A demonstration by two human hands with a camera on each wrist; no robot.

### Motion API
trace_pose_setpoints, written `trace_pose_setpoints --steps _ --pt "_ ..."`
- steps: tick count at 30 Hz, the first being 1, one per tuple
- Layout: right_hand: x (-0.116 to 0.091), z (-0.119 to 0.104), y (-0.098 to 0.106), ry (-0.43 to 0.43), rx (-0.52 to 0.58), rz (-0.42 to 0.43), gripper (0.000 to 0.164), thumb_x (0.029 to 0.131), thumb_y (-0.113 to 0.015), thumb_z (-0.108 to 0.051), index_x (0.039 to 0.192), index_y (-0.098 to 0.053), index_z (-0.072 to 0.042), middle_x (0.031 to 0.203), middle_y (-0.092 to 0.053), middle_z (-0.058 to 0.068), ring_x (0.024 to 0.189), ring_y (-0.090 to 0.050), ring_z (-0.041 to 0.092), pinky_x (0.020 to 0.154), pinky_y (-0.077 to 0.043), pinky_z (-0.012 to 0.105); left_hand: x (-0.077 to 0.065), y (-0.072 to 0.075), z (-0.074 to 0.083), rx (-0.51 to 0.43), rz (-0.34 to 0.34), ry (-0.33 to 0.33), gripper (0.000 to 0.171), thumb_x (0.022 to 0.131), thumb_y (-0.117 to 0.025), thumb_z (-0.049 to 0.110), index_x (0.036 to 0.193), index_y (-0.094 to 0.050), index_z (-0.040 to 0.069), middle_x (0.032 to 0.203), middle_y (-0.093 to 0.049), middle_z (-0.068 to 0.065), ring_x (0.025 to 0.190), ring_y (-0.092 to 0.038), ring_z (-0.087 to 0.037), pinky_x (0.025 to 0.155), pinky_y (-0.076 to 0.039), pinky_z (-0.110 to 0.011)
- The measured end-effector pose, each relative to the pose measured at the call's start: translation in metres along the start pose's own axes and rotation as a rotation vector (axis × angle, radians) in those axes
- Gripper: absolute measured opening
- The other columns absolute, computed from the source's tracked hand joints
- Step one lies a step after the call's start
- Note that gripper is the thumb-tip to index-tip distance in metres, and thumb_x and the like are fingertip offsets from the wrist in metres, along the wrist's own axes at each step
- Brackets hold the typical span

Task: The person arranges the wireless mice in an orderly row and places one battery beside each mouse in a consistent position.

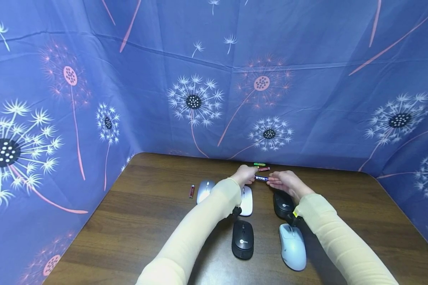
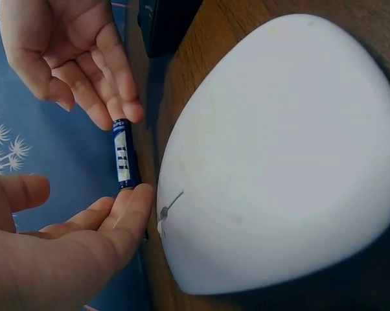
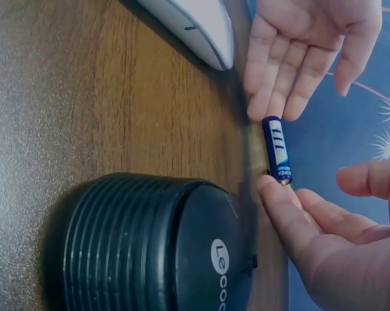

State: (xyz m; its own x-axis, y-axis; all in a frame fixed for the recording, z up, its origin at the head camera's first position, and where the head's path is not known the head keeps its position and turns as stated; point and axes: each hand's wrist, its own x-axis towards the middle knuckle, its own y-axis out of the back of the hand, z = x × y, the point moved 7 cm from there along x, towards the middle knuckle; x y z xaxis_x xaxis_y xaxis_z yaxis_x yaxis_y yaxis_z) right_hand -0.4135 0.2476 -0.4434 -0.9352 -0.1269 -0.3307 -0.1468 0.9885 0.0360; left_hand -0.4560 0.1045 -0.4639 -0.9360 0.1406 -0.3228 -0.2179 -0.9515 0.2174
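A blue battery [image 1: 261,178] lies crosswise between my two hands near the back of the table. My left hand [image 1: 246,174] has its fingertips at one end, and my right hand [image 1: 287,182] meets the other end with its own. In the left wrist view the fingers of both hands stretch toward the battery [image 2: 124,154], thumbs held away from it. The right wrist view shows the same battery [image 3: 277,150] bridging the fingertips. Just behind it lie a red battery [image 1: 264,169] and a green battery [image 1: 259,164].
Under my left forearm sits a white mouse [image 1: 247,202], beside a grey mouse [image 1: 204,190] and another red battery [image 1: 192,191]. A black mouse [image 1: 283,206] is below my right wrist. Nearer me are a second black mouse [image 1: 243,239] and a pale blue mouse [image 1: 293,247].
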Motion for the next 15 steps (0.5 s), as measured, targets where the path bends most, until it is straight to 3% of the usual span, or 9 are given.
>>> trace_pose_setpoints --steps 4,5,9,15 --pt "-0.001 -0.001 -0.002 -0.001 0.013 -0.013 0.039 0.098 -0.039 -0.004 0.129 -0.036 0.019 0.084 -0.068 0.007 0.079 -0.069 0.015 0.084 -0.054 0.030 -0.004 0.004 0.001 -0.024 0.029 0.000 0.031 0.091 -0.056 0.019 0.107 -0.059 -0.007 0.092 -0.066 -0.018 0.087 -0.067 -0.027 0.079 -0.055 -0.035" --pt "-0.002 -0.002 -0.002 0.000 0.019 -0.013 0.040 0.098 -0.039 -0.004 0.130 -0.036 0.020 0.084 -0.068 0.008 0.078 -0.069 0.015 0.084 -0.054 0.030 -0.014 0.007 0.007 -0.024 0.040 0.015 0.029 0.091 -0.055 0.016 0.107 -0.059 -0.008 0.095 -0.066 -0.019 0.090 -0.067 -0.030 0.082 -0.054 -0.037" --pt "-0.003 -0.004 -0.003 0.011 0.033 -0.008 0.044 0.097 -0.042 -0.002 0.132 -0.032 0.022 0.084 -0.068 0.008 0.078 -0.069 0.014 0.083 -0.054 0.029 -0.026 0.012 0.014 -0.041 0.073 -0.021 0.030 0.094 -0.050 0.014 0.106 -0.062 -0.010 0.100 -0.067 -0.023 0.092 -0.067 -0.032 0.084 -0.054 -0.040" --pt "-0.004 -0.007 -0.002 0.018 0.071 0.010 0.043 0.096 -0.046 -0.001 0.131 -0.035 0.022 0.085 -0.067 0.009 0.079 -0.069 0.015 0.082 -0.054 0.028 -0.030 0.016 0.016 -0.070 0.101 -0.021 0.026 0.092 -0.051 0.008 0.103 -0.065 -0.011 0.101 -0.068 -0.024 0.075 -0.067 -0.024 0.082 -0.055 -0.039"
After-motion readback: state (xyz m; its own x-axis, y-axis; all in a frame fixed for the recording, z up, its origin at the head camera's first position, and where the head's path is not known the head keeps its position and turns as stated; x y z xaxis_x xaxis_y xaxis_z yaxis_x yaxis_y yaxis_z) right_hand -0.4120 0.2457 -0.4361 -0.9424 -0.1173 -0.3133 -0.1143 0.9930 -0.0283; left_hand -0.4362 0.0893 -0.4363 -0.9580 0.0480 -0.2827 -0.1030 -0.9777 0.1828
